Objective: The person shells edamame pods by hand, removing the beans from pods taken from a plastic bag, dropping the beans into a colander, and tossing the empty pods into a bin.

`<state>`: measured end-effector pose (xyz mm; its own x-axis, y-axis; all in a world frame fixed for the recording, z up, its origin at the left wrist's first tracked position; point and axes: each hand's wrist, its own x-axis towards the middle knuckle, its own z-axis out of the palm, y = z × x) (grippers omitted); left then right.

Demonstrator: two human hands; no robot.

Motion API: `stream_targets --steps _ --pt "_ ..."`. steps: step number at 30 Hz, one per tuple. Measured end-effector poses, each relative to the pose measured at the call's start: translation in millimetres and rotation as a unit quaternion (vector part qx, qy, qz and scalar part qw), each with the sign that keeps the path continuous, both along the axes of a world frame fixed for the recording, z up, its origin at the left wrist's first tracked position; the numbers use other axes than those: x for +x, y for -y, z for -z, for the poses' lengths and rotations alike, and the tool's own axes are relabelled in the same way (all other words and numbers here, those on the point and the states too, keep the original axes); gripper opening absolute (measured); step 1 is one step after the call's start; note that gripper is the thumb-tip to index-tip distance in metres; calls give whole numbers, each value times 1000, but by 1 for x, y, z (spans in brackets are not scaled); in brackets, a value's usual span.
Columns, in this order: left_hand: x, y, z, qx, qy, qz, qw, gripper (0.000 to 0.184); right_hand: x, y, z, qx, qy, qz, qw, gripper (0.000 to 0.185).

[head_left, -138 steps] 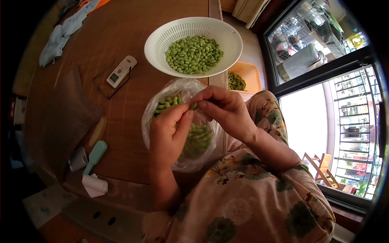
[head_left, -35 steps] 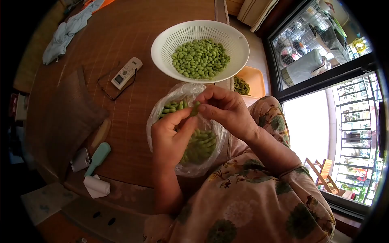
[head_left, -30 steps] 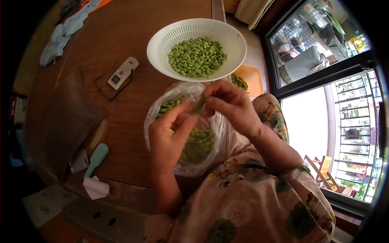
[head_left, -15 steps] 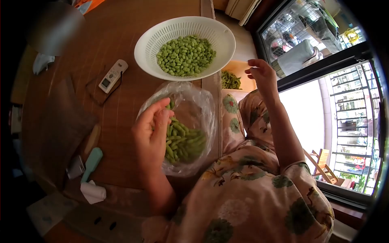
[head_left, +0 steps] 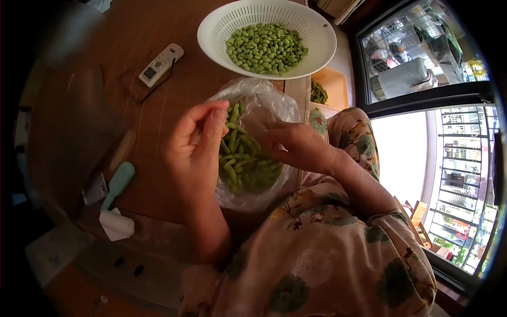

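Note:
My left hand [head_left: 196, 142] is closed at the left rim of a clear plastic bag [head_left: 282, 108]. Its thumb and index fingertips press together; what they hold, if anything, I cannot make out. Green edamame pods [head_left: 237, 153] fill the bag, some right beside those fingertips. From the right, my right hand [head_left: 301, 143] reaches over the bag's mouth, fingers curled down toward the pods. Its fingertips are partly hidden, so I cannot tell whether they grip a pod. Beyond the bag, a white slotted colander [head_left: 211, 39] holds shelled green beans [head_left: 266, 48].
An orange bin [head_left: 335, 90] with green pods or husks stands past the table's right edge. A white remote control [head_left: 161, 64] with a strap lies left of the bag. Nearer me are a mint-green handled object [head_left: 120, 182] and a crumpled white tissue [head_left: 116, 224]. A window is at right.
My right hand has moved from beside the orange bin, left and down to the bag. My left hand stays closed by the bag. The whole view has shifted slightly.

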<state>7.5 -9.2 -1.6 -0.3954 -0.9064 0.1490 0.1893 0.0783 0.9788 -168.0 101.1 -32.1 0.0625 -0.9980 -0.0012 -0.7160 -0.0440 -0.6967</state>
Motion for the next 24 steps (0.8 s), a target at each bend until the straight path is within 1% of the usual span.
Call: stream_targets --steps 2,4,8,11,14,17,20,24 --pt "0 1 2 3 -13 6 1000 15 3 -2 7 -8 -39 12 999 14" --pt "0 2 2 6 -25 11 1000 16 3 -3 10 0 -43 27 999 16" --pt "-1 1 1 0 -13 14 1000 16 7 -2 5 20 -65 48 997 21" --pt "-2 0 3 3 -14 25 1000 16 22 0 1 44 -73 98 992 23" --pt "-1 1 2 1 -5 51 999 15 20 0 21 -7 -66 63 996 26" --pt "-1 1 2 -2 4 54 999 15 17 4 20 24 -64 32 997 31" --pt "-1 1 2 -2 0 53 999 15 16 5 20 30 -63 32 997 29" --pt "-1 0 3 -2 -5 51 999 16 24 3 19 30 -74 57 995 27"
